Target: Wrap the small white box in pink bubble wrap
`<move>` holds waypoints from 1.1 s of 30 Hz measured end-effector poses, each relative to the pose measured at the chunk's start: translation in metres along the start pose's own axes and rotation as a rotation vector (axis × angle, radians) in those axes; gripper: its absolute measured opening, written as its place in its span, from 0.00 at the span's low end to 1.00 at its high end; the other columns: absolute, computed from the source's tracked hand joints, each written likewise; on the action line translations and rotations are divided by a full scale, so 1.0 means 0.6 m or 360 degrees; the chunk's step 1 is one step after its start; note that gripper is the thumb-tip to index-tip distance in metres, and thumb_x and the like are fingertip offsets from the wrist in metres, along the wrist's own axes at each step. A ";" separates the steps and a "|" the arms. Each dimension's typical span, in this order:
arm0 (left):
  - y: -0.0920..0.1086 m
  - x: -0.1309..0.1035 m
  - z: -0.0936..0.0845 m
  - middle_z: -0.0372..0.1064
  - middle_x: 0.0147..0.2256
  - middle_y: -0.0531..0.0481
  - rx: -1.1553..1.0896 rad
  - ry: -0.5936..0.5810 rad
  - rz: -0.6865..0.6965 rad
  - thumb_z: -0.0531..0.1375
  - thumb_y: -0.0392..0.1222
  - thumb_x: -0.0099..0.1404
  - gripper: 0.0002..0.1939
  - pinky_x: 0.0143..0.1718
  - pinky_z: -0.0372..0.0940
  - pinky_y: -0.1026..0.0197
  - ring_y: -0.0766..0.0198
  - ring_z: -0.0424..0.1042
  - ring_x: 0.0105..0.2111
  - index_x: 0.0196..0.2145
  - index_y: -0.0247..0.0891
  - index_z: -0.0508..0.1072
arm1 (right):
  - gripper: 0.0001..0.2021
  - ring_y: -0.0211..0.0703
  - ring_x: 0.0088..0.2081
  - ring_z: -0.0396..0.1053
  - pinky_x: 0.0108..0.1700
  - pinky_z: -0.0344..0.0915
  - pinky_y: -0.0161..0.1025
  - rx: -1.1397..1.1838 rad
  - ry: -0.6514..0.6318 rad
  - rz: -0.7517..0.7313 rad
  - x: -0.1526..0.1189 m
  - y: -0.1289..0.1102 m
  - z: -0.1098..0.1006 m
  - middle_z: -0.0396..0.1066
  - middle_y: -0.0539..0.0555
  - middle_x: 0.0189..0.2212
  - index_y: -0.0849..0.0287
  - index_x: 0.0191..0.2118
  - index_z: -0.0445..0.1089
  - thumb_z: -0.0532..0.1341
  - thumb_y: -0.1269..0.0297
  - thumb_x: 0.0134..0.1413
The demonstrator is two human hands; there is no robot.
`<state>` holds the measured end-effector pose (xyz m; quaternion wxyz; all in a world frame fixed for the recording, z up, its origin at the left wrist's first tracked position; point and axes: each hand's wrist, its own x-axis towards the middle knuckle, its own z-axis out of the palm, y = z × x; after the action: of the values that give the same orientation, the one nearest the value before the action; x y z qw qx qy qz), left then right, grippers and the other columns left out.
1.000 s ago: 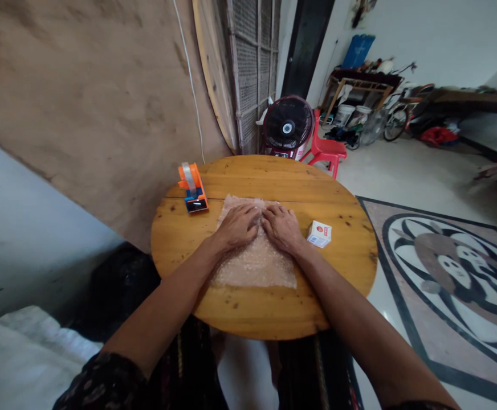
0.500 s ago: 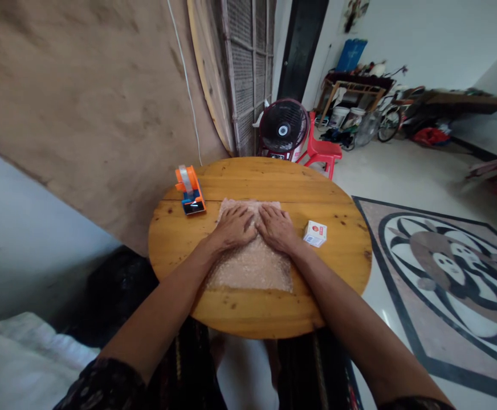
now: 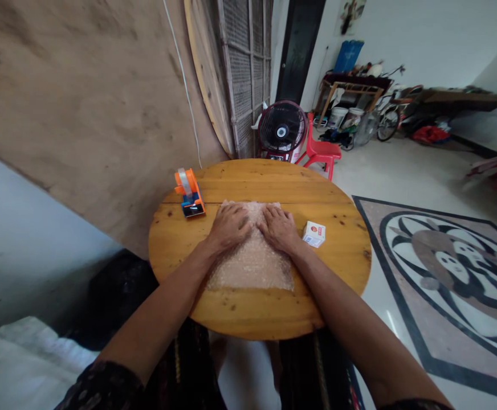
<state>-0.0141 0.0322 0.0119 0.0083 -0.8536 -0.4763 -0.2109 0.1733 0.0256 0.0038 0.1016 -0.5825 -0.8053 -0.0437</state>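
Note:
A sheet of clear bubble wrap (image 3: 252,265) lies flat on the round wooden table (image 3: 248,319). My left hand (image 3: 230,226) rests palm down on its upper left part, and my right hand (image 3: 278,226) does the same at the upper right. The fingers of both hands are loosely bent and hold nothing; the thumbs point toward each other with a small gap. To the right of my right hand sits a small white box (image 3: 314,233) with a red mark. An orange and blue tape dispenser (image 3: 190,192) with a roll of clear tape stands to the left.
Beyond the table's far edge are a dark red fan (image 3: 281,130) and a red plastic chair (image 3: 323,149). A brown board (image 3: 81,102) leans along the left. A black bag (image 3: 115,290) is at the lower left.
Both hands remain on the bubble wrap. Their fingers have drawn in slightly and the hands have moved a little apart. The view has shifted very slightly.

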 end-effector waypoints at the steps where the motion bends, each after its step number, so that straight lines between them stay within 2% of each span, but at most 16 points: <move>1: 0.001 0.000 0.002 0.67 0.55 0.41 -0.0013 -0.0001 0.0085 0.55 0.46 0.64 0.17 0.63 0.53 0.48 0.52 0.63 0.57 0.47 0.36 0.72 | 0.28 0.53 0.65 0.52 0.61 0.48 0.49 -0.0003 -0.0001 -0.0008 0.000 0.000 0.000 0.56 0.65 0.64 0.66 0.63 0.58 0.44 0.52 0.68; 4: 0.001 0.001 0.011 0.63 0.59 0.38 -0.0020 -0.0102 0.0206 0.53 0.44 0.65 0.21 0.63 0.54 0.50 0.52 0.59 0.61 0.53 0.33 0.68 | 0.27 0.53 0.64 0.53 0.61 0.49 0.49 -0.0008 0.0013 -0.0032 -0.001 0.000 -0.001 0.57 0.64 0.64 0.65 0.63 0.58 0.45 0.53 0.67; 11: -0.006 0.002 0.021 0.58 0.62 0.38 0.0015 -0.0264 0.0069 0.51 0.48 0.67 0.23 0.63 0.52 0.44 0.48 0.56 0.63 0.56 0.36 0.65 | 0.26 0.55 0.64 0.53 0.62 0.47 0.52 -0.0049 0.0090 -0.0081 -0.003 -0.005 -0.007 0.58 0.65 0.63 0.66 0.62 0.60 0.47 0.55 0.66; 14: -0.003 0.002 0.018 0.58 0.62 0.39 -0.0008 -0.0247 0.0068 0.50 0.48 0.68 0.24 0.63 0.51 0.44 0.49 0.56 0.63 0.58 0.36 0.64 | 0.24 0.53 0.66 0.49 0.65 0.41 0.53 -0.0066 0.0168 -0.0259 -0.006 -0.012 -0.010 0.57 0.62 0.65 0.64 0.63 0.59 0.47 0.61 0.66; 17: 0.000 0.001 0.015 0.58 0.63 0.40 -0.0022 -0.0237 0.0085 0.50 0.47 0.68 0.25 0.63 0.51 0.46 0.51 0.55 0.63 0.60 0.37 0.61 | 0.23 0.49 0.66 0.48 0.66 0.38 0.51 -0.0040 0.0138 -0.0435 -0.006 -0.014 -0.007 0.56 0.60 0.65 0.63 0.64 0.57 0.46 0.64 0.66; 21: 0.000 -0.001 0.014 0.58 0.62 0.38 0.0021 -0.0274 0.0066 0.49 0.49 0.68 0.23 0.62 0.52 0.45 0.49 0.56 0.63 0.57 0.35 0.64 | 0.24 0.50 0.64 0.54 0.64 0.45 0.51 0.0012 0.0032 -0.0265 -0.003 -0.006 -0.001 0.60 0.61 0.63 0.64 0.63 0.59 0.45 0.58 0.67; 27: -0.004 -0.003 0.008 0.58 0.62 0.40 0.0009 -0.0266 0.0041 0.51 0.50 0.68 0.22 0.62 0.52 0.44 0.50 0.56 0.62 0.55 0.39 0.66 | 0.26 0.52 0.65 0.53 0.62 0.47 0.51 0.0003 0.0012 -0.0101 -0.003 -0.002 -0.006 0.58 0.63 0.64 0.66 0.63 0.59 0.46 0.54 0.67; 33: 0.000 -0.004 0.000 0.65 0.57 0.41 -0.0076 -0.0094 0.0125 0.56 0.46 0.63 0.18 0.62 0.53 0.48 0.51 0.61 0.59 0.48 0.38 0.71 | 0.27 0.52 0.64 0.53 0.61 0.48 0.52 0.0006 0.0005 -0.0046 -0.004 -0.002 -0.010 0.58 0.65 0.64 0.66 0.62 0.59 0.44 0.53 0.68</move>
<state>-0.0148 0.0302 0.0110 -0.0179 -0.8775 -0.4373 -0.1963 0.1738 0.0217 0.0092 0.1033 -0.5706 -0.8135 -0.0446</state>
